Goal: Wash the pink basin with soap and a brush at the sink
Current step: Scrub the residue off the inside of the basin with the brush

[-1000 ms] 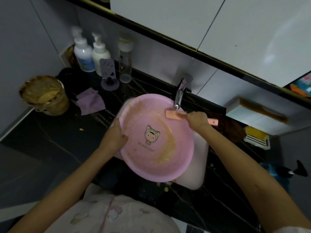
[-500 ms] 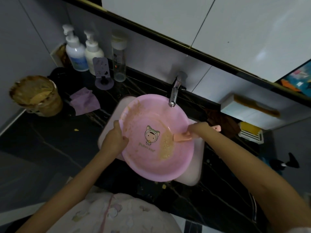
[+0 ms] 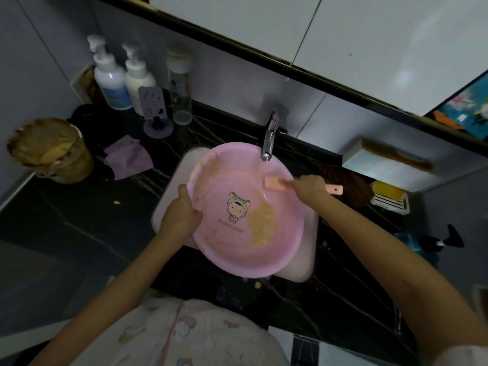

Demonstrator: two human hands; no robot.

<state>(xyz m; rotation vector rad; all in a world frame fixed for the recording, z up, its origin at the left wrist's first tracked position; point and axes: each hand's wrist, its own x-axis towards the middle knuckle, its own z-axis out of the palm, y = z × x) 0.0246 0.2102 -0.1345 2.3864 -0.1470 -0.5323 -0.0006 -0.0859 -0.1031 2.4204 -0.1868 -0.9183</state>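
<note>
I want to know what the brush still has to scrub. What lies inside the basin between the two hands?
In the head view, a cartoon figure and a brown smear lie on the basin floor.

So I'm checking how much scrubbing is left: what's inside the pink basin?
Inside the pink basin are brownish residue, smears near the upper-left rim, a cartoon print and the brush head, held by the right hand. The left hand covers part of the left rim.

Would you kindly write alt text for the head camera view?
A person's left hand grips the rim of a dirty pink basin over a sink, while the right hand scrubs inside it with a pink brush below the faucet.
</note>
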